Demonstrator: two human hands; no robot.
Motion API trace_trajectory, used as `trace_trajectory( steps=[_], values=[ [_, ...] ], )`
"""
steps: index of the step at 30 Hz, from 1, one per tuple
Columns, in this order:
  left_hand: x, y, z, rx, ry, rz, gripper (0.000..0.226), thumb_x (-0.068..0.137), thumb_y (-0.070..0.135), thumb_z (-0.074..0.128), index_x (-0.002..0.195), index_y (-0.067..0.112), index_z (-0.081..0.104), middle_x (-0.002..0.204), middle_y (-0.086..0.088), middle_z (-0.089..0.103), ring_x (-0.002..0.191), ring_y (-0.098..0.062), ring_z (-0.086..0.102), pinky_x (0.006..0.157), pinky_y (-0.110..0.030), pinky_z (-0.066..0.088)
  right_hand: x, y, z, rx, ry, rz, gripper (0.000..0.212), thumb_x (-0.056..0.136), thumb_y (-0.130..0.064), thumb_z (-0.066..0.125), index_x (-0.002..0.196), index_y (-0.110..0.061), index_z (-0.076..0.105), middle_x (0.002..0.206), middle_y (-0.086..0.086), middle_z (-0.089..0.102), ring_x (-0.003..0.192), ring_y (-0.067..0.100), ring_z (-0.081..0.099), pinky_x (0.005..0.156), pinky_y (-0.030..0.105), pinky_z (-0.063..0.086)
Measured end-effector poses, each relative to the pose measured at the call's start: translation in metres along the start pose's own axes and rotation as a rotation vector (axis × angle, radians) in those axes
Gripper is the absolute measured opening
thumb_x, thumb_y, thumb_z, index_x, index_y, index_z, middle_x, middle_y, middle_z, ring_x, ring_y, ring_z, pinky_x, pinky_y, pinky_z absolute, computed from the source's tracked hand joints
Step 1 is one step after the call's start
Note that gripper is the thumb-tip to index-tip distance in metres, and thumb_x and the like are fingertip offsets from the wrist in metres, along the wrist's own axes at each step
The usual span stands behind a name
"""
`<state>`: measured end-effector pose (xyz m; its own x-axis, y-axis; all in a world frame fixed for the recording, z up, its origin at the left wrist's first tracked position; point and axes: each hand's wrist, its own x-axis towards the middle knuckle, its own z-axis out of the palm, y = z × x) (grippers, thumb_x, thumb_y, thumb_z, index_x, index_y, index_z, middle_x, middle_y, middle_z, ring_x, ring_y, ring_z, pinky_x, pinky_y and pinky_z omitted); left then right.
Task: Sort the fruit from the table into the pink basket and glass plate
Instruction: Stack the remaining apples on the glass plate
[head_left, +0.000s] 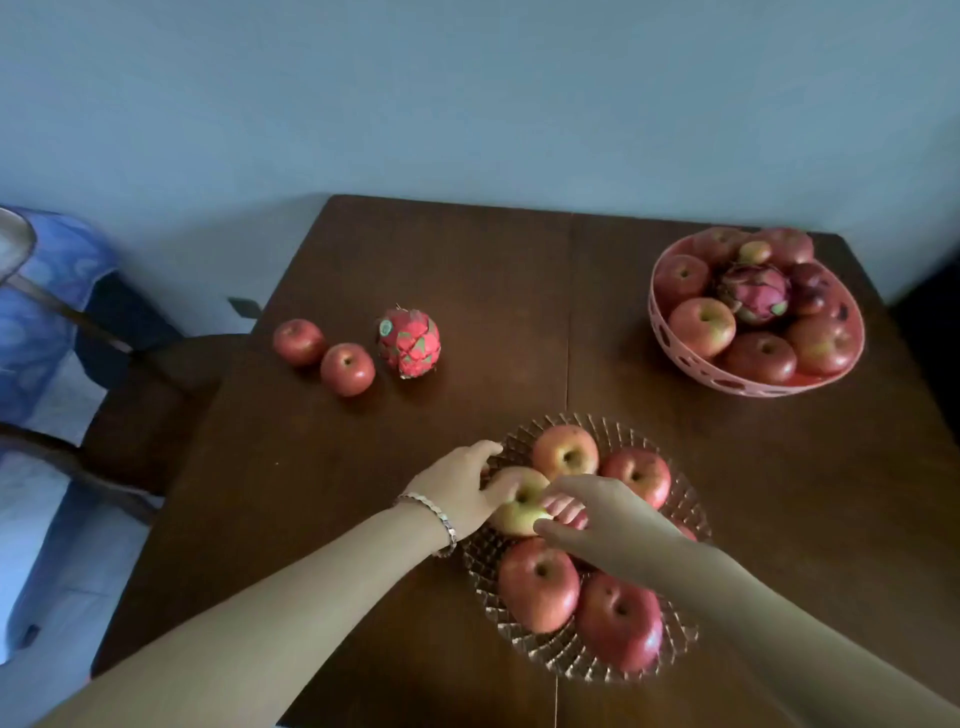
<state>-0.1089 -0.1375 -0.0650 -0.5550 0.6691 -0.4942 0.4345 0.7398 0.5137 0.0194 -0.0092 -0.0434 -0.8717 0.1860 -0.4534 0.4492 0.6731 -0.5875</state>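
The glass plate (631, 434) lies near the table's front and holds several red apples. Both hands meet over its left side. My left hand (460, 486), with a bracelet on the wrist, grips a yellow-red apple (519, 512) that rests on the plate. My right hand (602, 517) touches the same apple from the right, fingers curled around its side. The pink basket (675, 345) at the back right is full of apples with a dragon fruit (756, 291) on top. Two apples (298, 341) (347, 369) and another dragon fruit (409, 343) sit on the bare table at the back left.
The dark wooden table (467, 270) stands against a blue wall. A chair (135, 415) stands at the table's left edge, with blue cloth beyond it.
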Motion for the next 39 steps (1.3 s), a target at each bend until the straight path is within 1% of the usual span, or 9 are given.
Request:
trace_trajectory(
  steps=[3, 8, 12, 15, 20, 24, 28, 32, 39],
  values=[
    [0.005, -0.016, -0.038, -0.146, 0.155, -0.084, 0.030, 0.091, 0.034, 0.051, 0.116, 0.020, 0.058, 0.116, 0.001, 0.066, 0.105, -0.018, 0.061, 0.092, -0.029, 0.047, 0.033, -0.026, -0.024, -0.014, 0.022, -0.027, 0.025, 0.087, -0.036, 0.059, 0.109, -0.024, 0.062, 0.098, -0.011, 0.061, 0.095, 0.007, 0.059, 0.086, 0.022, 0.048],
    [0.015, -0.074, -0.098, -0.219, 0.309, -0.175, 0.022, 0.090, 0.022, 0.053, 0.109, 0.018, 0.063, 0.114, 0.001, 0.066, 0.106, -0.017, 0.060, 0.085, -0.022, 0.041, 0.104, -0.081, -0.035, -0.002, 0.056, -0.083, 0.021, 0.087, -0.032, 0.058, 0.106, -0.025, 0.062, 0.097, -0.010, 0.062, 0.093, 0.009, 0.060, 0.085, 0.025, 0.050],
    [0.033, -0.132, -0.143, -0.181, 0.350, -0.225, 0.021, 0.089, 0.019, 0.053, 0.107, 0.019, 0.064, 0.109, 0.001, 0.066, 0.105, -0.020, 0.060, 0.086, -0.025, 0.043, 0.178, -0.134, -0.010, -0.112, 0.098, -0.141, 0.039, 0.085, -0.025, 0.059, 0.124, -0.022, 0.054, 0.126, -0.002, 0.051, 0.115, 0.018, 0.052, 0.098, 0.036, 0.045],
    [0.050, -0.165, -0.164, -0.116, 0.334, -0.248, 0.020, 0.089, 0.018, 0.054, 0.108, 0.020, 0.061, 0.102, 0.002, 0.061, 0.103, -0.021, 0.060, 0.084, -0.027, 0.044, 0.226, -0.165, 0.021, -0.344, 0.145, -0.198, 0.055, 0.085, -0.020, 0.057, 0.138, -0.019, 0.038, 0.145, 0.005, 0.032, 0.137, 0.027, 0.026, 0.112, 0.041, 0.027],
    [0.085, -0.201, -0.180, -0.017, 0.330, -0.242, 0.044, 0.084, 0.021, 0.061, 0.125, 0.022, 0.049, 0.130, -0.009, 0.046, 0.106, -0.028, 0.058, 0.091, -0.037, 0.050, 0.277, -0.178, 0.064, -0.721, 0.099, -0.107, 0.078, 0.085, -0.022, 0.062, 0.147, -0.017, 0.014, 0.153, 0.020, 0.017, 0.145, 0.033, -0.004, 0.117, 0.041, -0.004],
    [0.106, -0.211, -0.180, 0.043, 0.265, -0.263, 0.071, 0.080, 0.027, 0.066, 0.140, 0.029, 0.029, 0.152, -0.008, 0.017, 0.129, -0.034, 0.040, 0.103, -0.044, 0.042, 0.283, -0.172, 0.072, -0.750, 0.104, -0.140, 0.077, 0.081, -0.025, 0.066, 0.143, -0.016, 0.022, 0.146, 0.019, 0.029, 0.142, 0.034, 0.008, 0.117, 0.040, 0.006],
    [0.126, -0.213, -0.168, 0.031, 0.141, -0.317, 0.085, 0.078, 0.036, 0.069, 0.144, 0.038, 0.015, 0.156, -0.005, 0.004, 0.134, -0.038, 0.033, 0.106, -0.049, 0.037, 0.259, -0.167, 0.064, -0.487, 0.098, -0.131, 0.083, 0.070, -0.032, 0.073, 0.139, -0.022, 0.029, 0.136, 0.013, 0.032, 0.131, 0.032, 0.024, 0.110, 0.041, 0.025],
    [0.137, -0.211, -0.166, -0.043, 0.188, -0.339, 0.068, 0.080, 0.029, 0.068, 0.135, 0.034, 0.028, 0.145, -0.012, 0.021, 0.118, -0.041, 0.048, 0.097, -0.049, 0.045, 0.222, -0.155, 0.048, -0.193, 0.125, -0.027, 0.083, 0.067, -0.034, 0.075, 0.136, -0.032, 0.028, 0.129, 0.004, 0.028, 0.114, 0.025, 0.046, 0.093, 0.035, 0.048],
    [0.080, -0.147, -0.137, -0.096, 0.184, -0.227, 0.058, 0.073, 0.043, 0.070, 0.120, 0.035, 0.036, 0.114, -0.002, 0.039, 0.092, -0.029, 0.059, 0.079, -0.034, 0.050, 0.134, -0.105, 0.011, 0.112, 0.267, 0.120, 0.078, 0.064, -0.042, 0.078, 0.129, -0.038, 0.034, 0.121, -0.007, 0.027, 0.105, 0.015, 0.048, 0.087, 0.022, 0.048]
  ],
)
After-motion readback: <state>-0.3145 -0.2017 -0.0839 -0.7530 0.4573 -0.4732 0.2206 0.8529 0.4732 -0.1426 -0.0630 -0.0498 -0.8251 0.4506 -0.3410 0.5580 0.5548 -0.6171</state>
